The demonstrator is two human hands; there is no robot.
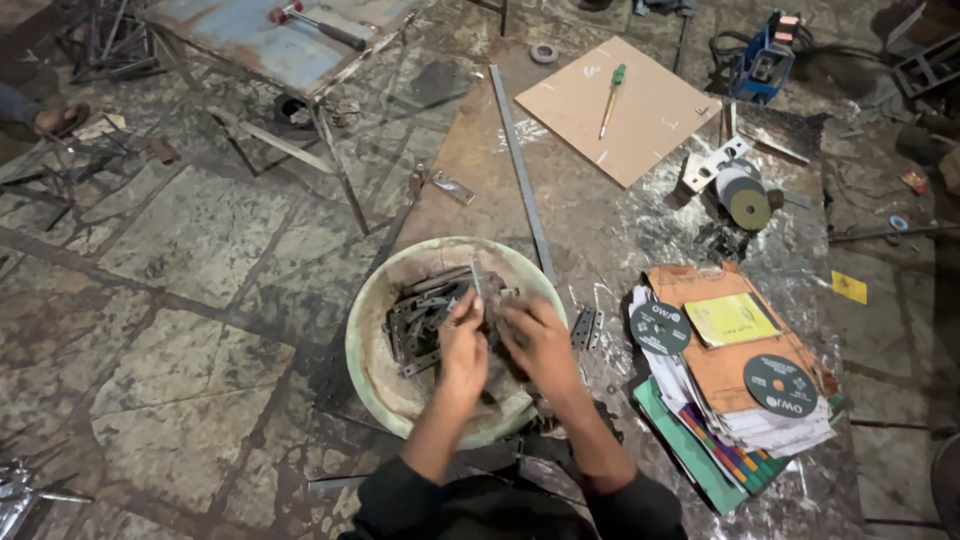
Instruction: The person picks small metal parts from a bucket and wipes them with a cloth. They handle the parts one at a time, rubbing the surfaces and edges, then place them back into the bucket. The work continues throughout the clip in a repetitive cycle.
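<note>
My left hand (463, 345) and right hand (537, 337) are both closed on metal hinges (425, 315) in the bowl (380, 375), centre frame.

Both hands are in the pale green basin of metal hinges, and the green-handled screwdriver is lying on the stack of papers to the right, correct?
Not quite. The head view shows the left hand and right hand in the pale green basin of metal hinges, but the green-handled screwdriver lies on the brown board farther back, not on the stack of papers.

Rusty metal sheet (620, 215) (on stone floor (170, 250)) bears bowl (365, 340), board (640, 125), papers (740, 400).
</note>
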